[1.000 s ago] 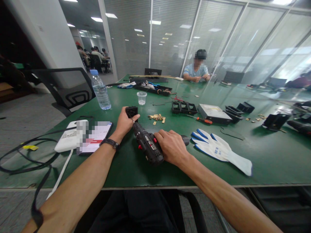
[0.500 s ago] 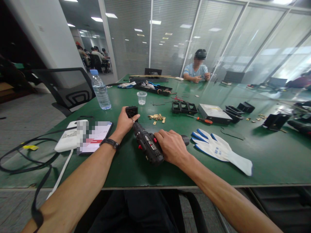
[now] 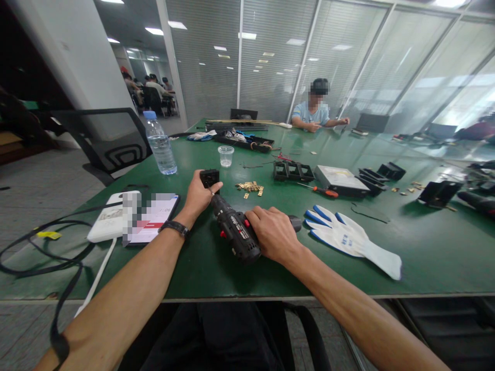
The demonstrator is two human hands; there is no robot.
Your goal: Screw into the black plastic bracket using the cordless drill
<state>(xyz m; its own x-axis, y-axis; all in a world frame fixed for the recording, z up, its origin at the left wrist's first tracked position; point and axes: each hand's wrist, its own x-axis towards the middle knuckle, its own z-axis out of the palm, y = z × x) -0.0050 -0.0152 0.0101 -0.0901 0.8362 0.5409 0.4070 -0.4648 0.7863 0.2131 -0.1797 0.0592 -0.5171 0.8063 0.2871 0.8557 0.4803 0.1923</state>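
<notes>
My left hand (image 3: 199, 197) grips a small black square part (image 3: 209, 178) and holds it upright on the green table (image 3: 216, 263). My right hand (image 3: 274, 233) is closed around a black cordless drill (image 3: 235, 232) that lies low over the table, its nose pointing at the black part. A small pile of brass pieces (image 3: 249, 187) lies just beyond the drill. A watch sits on my left wrist.
A white and blue work glove (image 3: 350, 238) lies right of the drill. A phone (image 3: 149, 218) and white box are at the left, with a water bottle (image 3: 160, 143), plastic cup (image 3: 225, 155), black frames (image 3: 293, 171) and a red-handled screwdriver (image 3: 320, 191) farther back. A person sits at the far end.
My hands and the drill stay where they were. The person at the far end has stretched an arm out to the right.
</notes>
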